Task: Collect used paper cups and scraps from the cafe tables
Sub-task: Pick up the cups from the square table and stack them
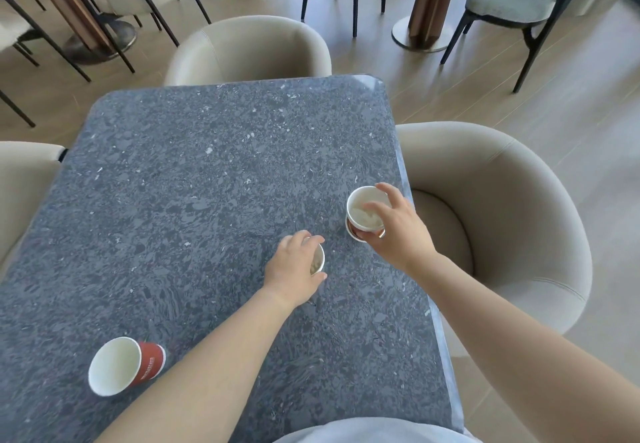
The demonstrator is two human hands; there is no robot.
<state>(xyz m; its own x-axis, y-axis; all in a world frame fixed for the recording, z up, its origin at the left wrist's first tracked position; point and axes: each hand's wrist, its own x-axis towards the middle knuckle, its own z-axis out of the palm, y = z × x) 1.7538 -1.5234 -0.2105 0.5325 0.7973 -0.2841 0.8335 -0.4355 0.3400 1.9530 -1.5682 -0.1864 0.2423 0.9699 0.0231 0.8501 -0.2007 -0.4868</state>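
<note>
Three paper cups are on the dark speckled table (pixel 194 172). My right hand (pixel 393 231) grips the rim of an upright red cup (pixel 360 214) with white paper crumpled inside, near the table's right edge. My left hand (pixel 292 269) curls round a second upright cup (pixel 318 259), mostly hidden under my fingers, with something pale inside. A third red cup (pixel 124 364) lies on its side at the near left, its white inside facing me, empty as far as I can see.
Beige tub armchairs stand at the far side (pixel 249 47), the right (pixel 512 220) and the left (pixel 24 182) of the table. Other chairs and two table pedestals stand on the wooden floor beyond.
</note>
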